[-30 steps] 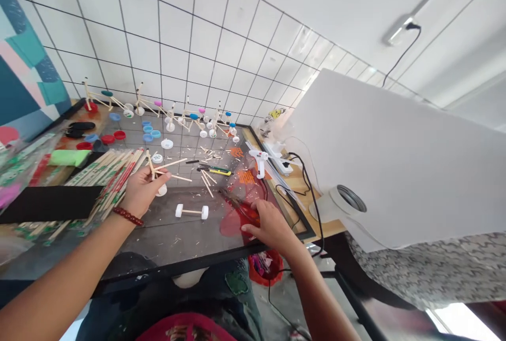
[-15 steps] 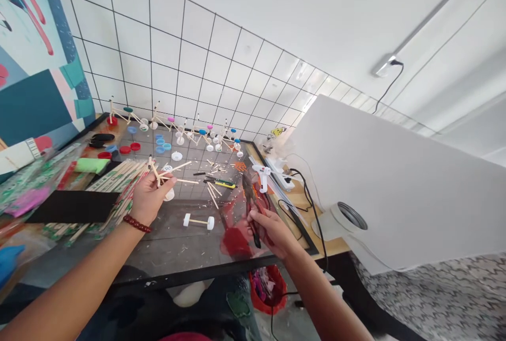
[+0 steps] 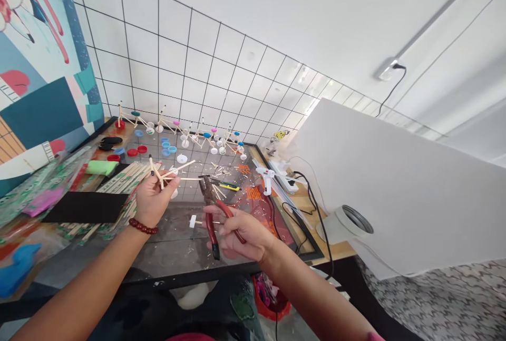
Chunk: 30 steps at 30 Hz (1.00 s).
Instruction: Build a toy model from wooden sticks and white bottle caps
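While aloft, right hand (image 3: 241,235) around red-handled pliers (image 3: 210,227)

Left hand (image 3: 154,201) stick frame (image 3: 163,175), right hand (image 3: 241,235) pliers (image 3: 210,227)

A red bead bracelet (image 3: 143,226) sits on the left wrist (image 3: 136,221) at eight o'clock, and dark jeans (image 3: 158,312) with a green patch (image 3: 242,306) show at six o'clock.

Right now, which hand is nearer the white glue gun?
Right: the right hand is in front of the white glue gun; the left hand is farther, to its left.
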Each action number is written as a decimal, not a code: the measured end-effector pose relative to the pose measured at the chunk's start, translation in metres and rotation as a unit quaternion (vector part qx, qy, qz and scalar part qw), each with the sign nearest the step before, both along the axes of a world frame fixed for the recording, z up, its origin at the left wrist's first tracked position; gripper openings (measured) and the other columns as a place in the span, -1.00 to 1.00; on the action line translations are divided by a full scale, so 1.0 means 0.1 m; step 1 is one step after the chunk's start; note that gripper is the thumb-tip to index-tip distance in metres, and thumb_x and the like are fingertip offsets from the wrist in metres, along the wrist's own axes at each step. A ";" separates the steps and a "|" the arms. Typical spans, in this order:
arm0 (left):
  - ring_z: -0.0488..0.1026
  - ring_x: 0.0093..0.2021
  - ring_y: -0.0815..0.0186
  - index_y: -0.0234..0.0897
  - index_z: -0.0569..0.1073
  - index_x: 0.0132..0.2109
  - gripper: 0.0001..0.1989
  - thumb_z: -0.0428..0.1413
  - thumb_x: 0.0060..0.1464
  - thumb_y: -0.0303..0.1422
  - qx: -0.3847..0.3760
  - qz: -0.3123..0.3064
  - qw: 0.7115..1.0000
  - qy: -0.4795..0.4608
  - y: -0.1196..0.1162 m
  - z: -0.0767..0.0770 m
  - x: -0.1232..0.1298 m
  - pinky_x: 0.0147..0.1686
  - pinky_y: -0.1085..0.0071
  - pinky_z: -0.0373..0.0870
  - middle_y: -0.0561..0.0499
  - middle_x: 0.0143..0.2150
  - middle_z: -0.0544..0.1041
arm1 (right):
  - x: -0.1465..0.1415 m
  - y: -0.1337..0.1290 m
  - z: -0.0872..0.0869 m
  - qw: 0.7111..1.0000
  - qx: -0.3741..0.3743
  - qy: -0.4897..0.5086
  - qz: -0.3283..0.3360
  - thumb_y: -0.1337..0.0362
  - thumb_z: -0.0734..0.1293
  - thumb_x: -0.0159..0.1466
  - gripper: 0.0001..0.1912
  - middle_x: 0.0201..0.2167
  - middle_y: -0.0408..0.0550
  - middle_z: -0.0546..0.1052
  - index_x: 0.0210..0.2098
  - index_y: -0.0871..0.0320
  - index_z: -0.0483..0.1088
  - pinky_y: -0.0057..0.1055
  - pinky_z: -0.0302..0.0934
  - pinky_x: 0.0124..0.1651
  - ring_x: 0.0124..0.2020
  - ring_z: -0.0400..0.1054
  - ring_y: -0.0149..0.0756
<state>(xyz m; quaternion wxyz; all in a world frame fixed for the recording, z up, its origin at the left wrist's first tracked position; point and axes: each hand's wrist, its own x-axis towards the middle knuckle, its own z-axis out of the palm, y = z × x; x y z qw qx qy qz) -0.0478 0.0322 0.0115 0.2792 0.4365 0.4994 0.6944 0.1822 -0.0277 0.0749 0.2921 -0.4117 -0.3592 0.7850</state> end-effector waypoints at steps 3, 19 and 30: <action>0.62 -0.23 0.12 -0.19 0.60 -0.30 -0.72 0.36 -0.07 -0.11 0.002 0.012 0.999 0.035 -0.02 0.03 0.00 -0.35 0.33 0.53 -0.02 -0.33 0.64 | -0.02 0.03 0.00 1.000 -0.001 -0.008 -0.018 0.46 0.39 -0.18 -0.42 -0.06 -0.06 0.59 -0.14 0.00 0.58 -0.37 0.44 -0.28 -0.02 0.49 -0.15; 0.61 -0.14 0.05 -0.22 0.60 -0.29 -0.70 0.23 0.00 -0.08 -0.040 -0.084 0.970 0.224 0.14 -0.27 0.01 -0.04 0.14 0.55 -0.11 -0.23 0.68 | 0.51 -0.18 -0.04 0.996 -0.030 0.033 -0.082 0.47 0.40 -0.13 -0.43 0.03 -0.03 0.63 -0.11 0.02 0.63 -0.10 0.52 0.00 0.12 0.46 -0.07; 0.60 0.10 -0.05 -0.22 0.67 -0.04 -0.50 0.38 -0.14 -0.10 -0.065 -0.165 0.953 0.247 0.09 -0.21 -0.04 0.15 0.12 0.52 -0.20 0.07 0.68 | 0.52 -0.28 -0.11 0.994 -0.057 0.084 -0.048 0.48 0.41 -0.08 -0.40 -0.01 -0.04 0.56 -0.02 0.07 0.60 -0.09 0.46 0.02 0.06 0.37 -0.15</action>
